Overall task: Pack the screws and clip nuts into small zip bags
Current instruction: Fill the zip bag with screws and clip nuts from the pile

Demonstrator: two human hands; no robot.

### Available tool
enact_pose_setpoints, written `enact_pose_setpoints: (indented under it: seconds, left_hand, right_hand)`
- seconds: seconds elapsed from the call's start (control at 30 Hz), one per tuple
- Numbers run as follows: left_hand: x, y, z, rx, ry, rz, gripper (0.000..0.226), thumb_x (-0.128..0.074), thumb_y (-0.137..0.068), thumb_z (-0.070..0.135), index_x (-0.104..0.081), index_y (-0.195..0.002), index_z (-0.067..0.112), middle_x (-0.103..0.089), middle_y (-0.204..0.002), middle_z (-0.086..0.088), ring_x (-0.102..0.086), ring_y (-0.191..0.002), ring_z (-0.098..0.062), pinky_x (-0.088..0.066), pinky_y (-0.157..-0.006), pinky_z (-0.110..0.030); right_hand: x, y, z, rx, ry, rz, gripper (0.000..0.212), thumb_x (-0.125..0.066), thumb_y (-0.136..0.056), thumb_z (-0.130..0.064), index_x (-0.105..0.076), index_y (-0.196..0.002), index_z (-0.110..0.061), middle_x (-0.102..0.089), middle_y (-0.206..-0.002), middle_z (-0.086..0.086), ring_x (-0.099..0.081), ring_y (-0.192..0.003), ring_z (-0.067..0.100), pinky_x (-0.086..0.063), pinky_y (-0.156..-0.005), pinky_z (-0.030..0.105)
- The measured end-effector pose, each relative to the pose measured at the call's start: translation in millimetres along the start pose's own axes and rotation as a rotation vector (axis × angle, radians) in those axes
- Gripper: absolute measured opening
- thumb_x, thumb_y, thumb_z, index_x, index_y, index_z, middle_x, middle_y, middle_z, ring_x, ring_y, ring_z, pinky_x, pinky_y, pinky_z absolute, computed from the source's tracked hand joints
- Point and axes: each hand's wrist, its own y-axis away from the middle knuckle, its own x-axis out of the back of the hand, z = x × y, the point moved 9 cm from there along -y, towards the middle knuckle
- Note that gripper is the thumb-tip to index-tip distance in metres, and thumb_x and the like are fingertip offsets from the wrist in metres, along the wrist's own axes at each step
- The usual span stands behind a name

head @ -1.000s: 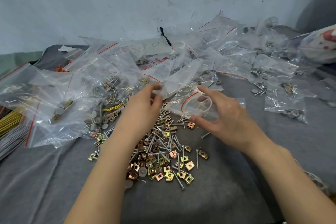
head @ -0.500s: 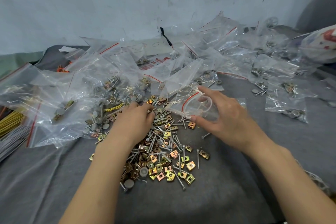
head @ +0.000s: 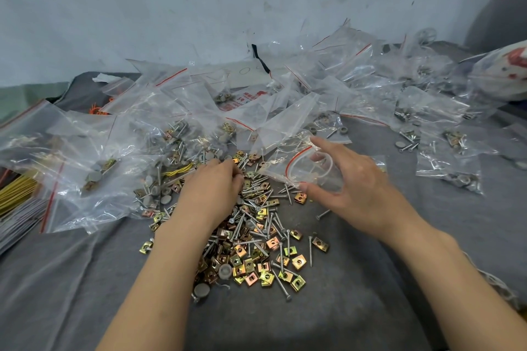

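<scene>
Centre frame, my right hand (head: 352, 189) clamps its grip on an open zip bag (head: 299, 169) beside the screws and clip nuts (head: 256, 239), while my left hand (head: 212, 189), its curled grip's catch unclear, gathers pieces to drop in next.

Loose screws (head: 251, 216), clip nuts (head: 298, 261) beside zip bag (head: 302, 171)

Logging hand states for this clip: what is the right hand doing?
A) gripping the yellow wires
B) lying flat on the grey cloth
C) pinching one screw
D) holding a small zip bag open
D: the right hand holds the small zip bag by its red-lined mouth, thumb and forefinger spread.
</scene>
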Motion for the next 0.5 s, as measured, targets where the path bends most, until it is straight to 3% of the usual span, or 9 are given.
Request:
enact_pose_setpoints:
  seconds: [0.1,0.2,0.4,0.5]
  left_hand:
    - [9.9,-0.4,1.7,-0.002,0.117,0.083,0.019,-0.05,-0.101,0.033,-0.064,-0.106,0.02,-0.067,-0.098,0.002,-0.061,-0.089,-0.018,-0.052,-0.085,-0.042]
    - [19.7,0.0,7.7,-0.018,0.377,0.135,0.012,-0.057,-0.098,0.035,-0.063,-0.099,0.025,-0.066,-0.089,0.012,-0.061,-0.073,0.0,-0.052,-0.072,-0.029]
    - [25.9,4.3,37.8,-0.122,0.626,0.128,0.008,-0.066,-0.093,0.036,-0.065,-0.097,0.029,-0.067,-0.09,0.015,-0.061,-0.077,0.002,-0.045,-0.063,-0.01]
    - [24.1,8.4,53.2,-0.175,0.658,0.096,0.005,-0.067,-0.093,0.033,-0.067,-0.095,0.029,-0.066,-0.087,0.012,-0.061,-0.076,-0.003,-0.045,-0.064,-0.013]
  right_hand:
    - [0.4,0.8,-0.4,-0.002,0.008,-0.001,0.082,-0.048,-0.083,-0.074,-0.033,-0.152,-0.032,-0.06,-0.128,-0.013,-0.055,-0.12,0.013,-0.041,-0.105,0.039]
    - [0.4,0.6,-1.5,0.002,0.01,-0.004,0.082,-0.048,-0.083,-0.074,-0.034,-0.152,-0.031,-0.061,-0.128,-0.012,-0.057,-0.119,0.014,-0.043,-0.105,0.041]
    - [0.0,-0.1,-1.9,0.003,0.029,0.004,0.081,-0.051,-0.083,-0.072,-0.034,-0.152,-0.031,-0.061,-0.13,-0.009,-0.056,-0.12,0.016,-0.041,-0.104,0.038]
    - [-0.6,0.0,-1.6,0.008,0.034,0.014,0.081,-0.052,-0.084,-0.071,-0.034,-0.152,-0.031,-0.061,-0.133,-0.008,-0.055,-0.121,0.016,-0.039,-0.103,0.035]
